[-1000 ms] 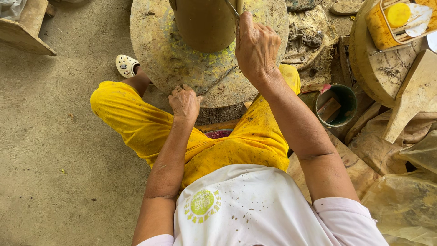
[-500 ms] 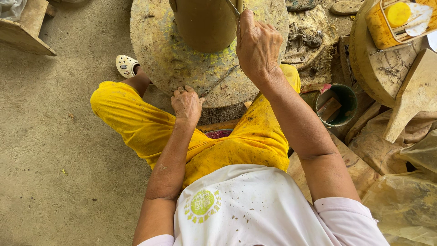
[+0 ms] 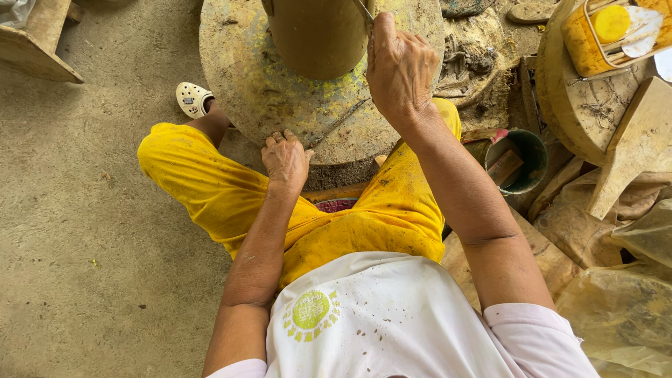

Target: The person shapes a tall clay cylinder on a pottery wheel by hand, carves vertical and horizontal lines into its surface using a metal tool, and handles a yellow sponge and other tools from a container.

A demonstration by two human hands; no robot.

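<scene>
Head view: seated potter, seen from above.
Left hand (image 3: 285, 159): flat, open, on wheel (image 3: 252, 84) edge.
Right hand (image 3: 400, 68): closed around thin tool (image 3: 363, 12) against clay pot (image 3: 318, 35).

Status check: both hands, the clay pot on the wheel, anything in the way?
Left hand flat on wheel edge, holding nothing. Right hand shut on thin tool, tip beside clay pot. Nothing between tool and pot; green bucket off to the right.

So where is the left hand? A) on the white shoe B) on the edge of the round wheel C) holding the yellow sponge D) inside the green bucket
B: the left hand lies flat on the near edge of the wheel, away from the bucket, the shoe and the sponge.
</scene>
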